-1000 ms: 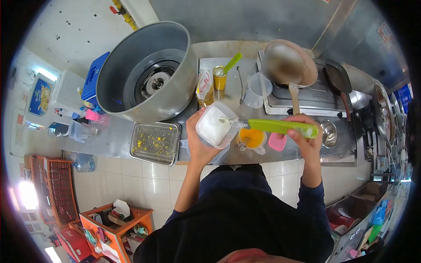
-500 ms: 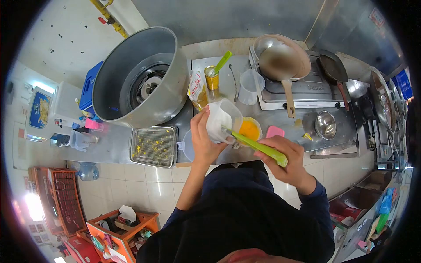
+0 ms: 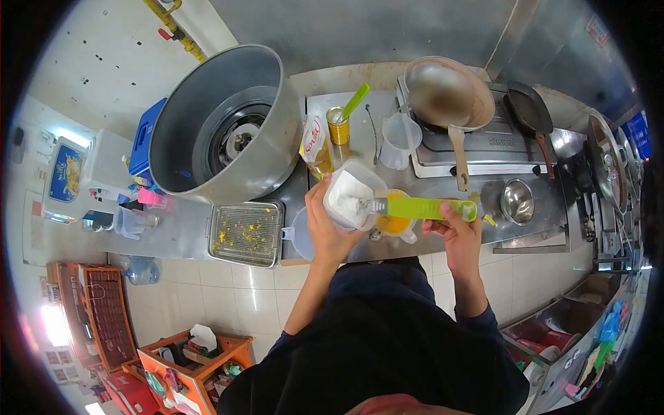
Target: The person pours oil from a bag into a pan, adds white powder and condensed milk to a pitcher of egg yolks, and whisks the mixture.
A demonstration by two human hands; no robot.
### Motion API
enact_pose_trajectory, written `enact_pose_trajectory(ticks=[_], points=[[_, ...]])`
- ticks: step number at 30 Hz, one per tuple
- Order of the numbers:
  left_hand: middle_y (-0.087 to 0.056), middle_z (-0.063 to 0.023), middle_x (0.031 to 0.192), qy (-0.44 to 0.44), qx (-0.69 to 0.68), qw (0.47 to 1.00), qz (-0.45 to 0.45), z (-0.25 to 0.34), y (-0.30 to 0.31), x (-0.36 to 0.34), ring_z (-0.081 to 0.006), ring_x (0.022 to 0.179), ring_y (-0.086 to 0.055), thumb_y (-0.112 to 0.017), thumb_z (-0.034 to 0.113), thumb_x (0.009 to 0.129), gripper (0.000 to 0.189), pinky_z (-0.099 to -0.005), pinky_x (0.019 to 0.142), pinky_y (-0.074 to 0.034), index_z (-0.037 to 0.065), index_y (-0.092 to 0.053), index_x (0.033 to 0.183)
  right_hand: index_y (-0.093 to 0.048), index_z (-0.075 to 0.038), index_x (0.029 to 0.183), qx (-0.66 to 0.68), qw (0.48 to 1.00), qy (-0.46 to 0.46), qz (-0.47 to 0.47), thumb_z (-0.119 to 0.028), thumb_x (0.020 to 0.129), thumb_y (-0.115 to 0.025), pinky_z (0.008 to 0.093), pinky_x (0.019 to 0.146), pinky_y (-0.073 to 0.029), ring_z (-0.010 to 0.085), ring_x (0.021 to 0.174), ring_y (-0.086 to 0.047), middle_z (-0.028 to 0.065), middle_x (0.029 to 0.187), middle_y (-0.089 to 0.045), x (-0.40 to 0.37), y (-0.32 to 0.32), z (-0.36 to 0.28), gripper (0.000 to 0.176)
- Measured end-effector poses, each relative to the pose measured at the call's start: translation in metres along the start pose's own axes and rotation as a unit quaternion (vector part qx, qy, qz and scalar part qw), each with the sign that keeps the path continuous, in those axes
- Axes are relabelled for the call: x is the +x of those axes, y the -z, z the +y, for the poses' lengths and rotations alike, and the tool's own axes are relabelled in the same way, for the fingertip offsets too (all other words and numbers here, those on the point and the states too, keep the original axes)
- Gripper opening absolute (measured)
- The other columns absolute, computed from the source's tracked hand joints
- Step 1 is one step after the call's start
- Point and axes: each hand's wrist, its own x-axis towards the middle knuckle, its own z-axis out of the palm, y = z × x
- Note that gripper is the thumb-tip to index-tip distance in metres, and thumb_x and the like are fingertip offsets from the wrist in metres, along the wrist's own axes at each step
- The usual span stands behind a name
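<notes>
Left hand [image 3: 324, 225]: closed around the clear plastic container [image 3: 349, 190] of white powder, holding it tilted above the near edge of the tabletop [image 3: 187, 221]. Right hand [image 3: 458, 232]: closed on the far-right end of the green-handled scoop [image 3: 429, 208], held level; its metal tip sits inside the container mouth. Cup of orange liquid [image 3: 395, 225]: directly under the scoop, between both hands. Mesh tray [image 3: 245, 233]: left of the left hand. Steel bowl [image 3: 517, 201]: right of the right hand
</notes>
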Motion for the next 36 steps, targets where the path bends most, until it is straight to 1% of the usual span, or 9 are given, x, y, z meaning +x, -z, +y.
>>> enact_pose_trajectory(ticks=[12,19,20,21,22,24,28,31,36], points=[[-0.046,-0.0172,0.111,0.096,-0.065,0.993,-0.030,-0.006,-0.008,-0.004,-0.0306,0.103,-0.050,-0.085,0.018,0.049,0.086,-0.0386,0.088,-0.042,0.000,-0.039,0.119,-0.057,0.004,0.097,0.169,0.979,-0.096,0.062,-0.018,0.088,-0.055,0.0271,0.060,-0.050,0.0159,0.067,-0.061,0.0104,0.078,-0.062,0.008,0.048,0.031,0.023],[-0.045,-0.0149,0.107,0.117,-0.010,0.993,0.026,-0.048,0.001,-0.012,-0.0285,0.100,-0.048,-0.084,0.016,0.048,0.084,-0.0370,0.087,-0.040,-0.001,-0.039,0.117,-0.058,0.003,0.095,-0.015,0.992,0.031,0.125,-0.016,0.086,-0.058,0.0294,0.063,-0.048,0.0194,0.070,-0.061,0.0122,0.082,-0.062,-0.023,0.083,0.043,0.022],[-0.045,-0.0149,0.107,0.121,-0.011,0.992,0.025,-0.052,0.001,-0.013,-0.0285,0.100,-0.048,-0.084,0.016,0.048,0.084,-0.0370,0.087,-0.040,-0.001,-0.039,0.117,-0.059,0.003,0.096,-0.278,0.954,0.109,0.040,-0.013,0.083,-0.060,0.0304,0.066,-0.049,0.0227,0.073,-0.061,0.0140,0.085,-0.062,-0.032,0.096,0.058,0.021],[-0.045,-0.0149,0.107,0.125,-0.009,0.992,0.026,-0.055,0.001,-0.014,-0.0284,0.100,-0.048,-0.084,0.016,0.048,0.085,-0.0369,0.087,-0.040,-0.001,-0.038,0.117,-0.059,0.002,0.096,-0.516,0.836,0.178,-0.051,-0.010,0.080,-0.062,0.0314,0.068,-0.049,0.0259,0.076,-0.062,0.0158,0.088,-0.062,-0.035,0.102,0.068,0.021],[-0.045,-0.0148,0.106,0.129,-0.008,0.991,0.029,-0.057,0.000,-0.015,-0.0284,0.100,-0.048,-0.084,0.016,0.048,0.086,-0.0367,0.087,-0.040,-0.001,-0.038,0.118,-0.059,0.002,0.099,-0.511,0.792,0.286,-0.172,-0.005,0.074,-0.065,0.0324,0.072,-0.050,0.0309,0.083,-0.061,0.0180,0.094,-0.061,-0.035,0.106,0.075,0.027],[-0.045,-0.0150,0.107,0.138,0.000,0.990,0.019,-0.052,-0.001,-0.015,-0.0288,0.100,-0.048,-0.084,0.016,0.048,0.086,-0.0373,0.088,-0.040,0.000,-0.037,0.118,-0.058,0.002,0.101,-0.545,0.746,0.310,-0.226,-0.005,0.073,-0.066,0.0345,0.075,-0.050,0.0324,0.088,-0.061,0.0187,0.100,-0.059,-0.041,0.100,0.081,0.031],[-0.046,-0.0155,0.110,0.143,-0.057,0.988,-0.012,-0.043,-0.003,-0.013,-0.0295,0.104,-0.048,-0.084,0.016,0.049,0.086,-0.0383,0.090,-0.040,0.001,-0.038,0.120,-0.059,0.002,0.097,-0.517,0.765,0.345,-0.170,-0.005,0.072,-0.066,0.0351,0.072,-0.050,0.0307,0.084,-0.062,0.0178,0.094,-0.062,-0.044,0.084,0.067,0.027],[-0.047,-0.0143,0.111,0.088,-0.070,0.993,-0.040,-0.048,-0.012,-0.015,-0.0272,0.105,-0.049,-0.084,0.017,0.051,0.085,-0.0361,0.089,-0.040,0.002,-0.038,0.120,-0.060,0.001,0.088,-0.419,0.837,0.345,-0.060,-0.004,0.072,-0.068,0.0312,0.067,-0.049,0.0255,0.071,-0.062,0.0142,0.079,-0.065,-0.040,0.064,0.034,0.018],[-0.048,-0.0167,0.117,-0.024,-0.060,0.995,-0.074,-0.035,-0.020,-0.005,-0.0315,0.105,-0.049,-0.085,0.020,0.050,0.086,-0.0385,0.089,-0.042,0.002,-0.040,0.121,-0.061,0.001,0.092,-0.371,0.874,0.290,-0.125,-0.004,0.072,-0.069,0.0302,0.067,-0.048,0.0250,0.072,-0.062,0.0134,0.083,-0.064,-0.004,0.025,0.004,0.022]])
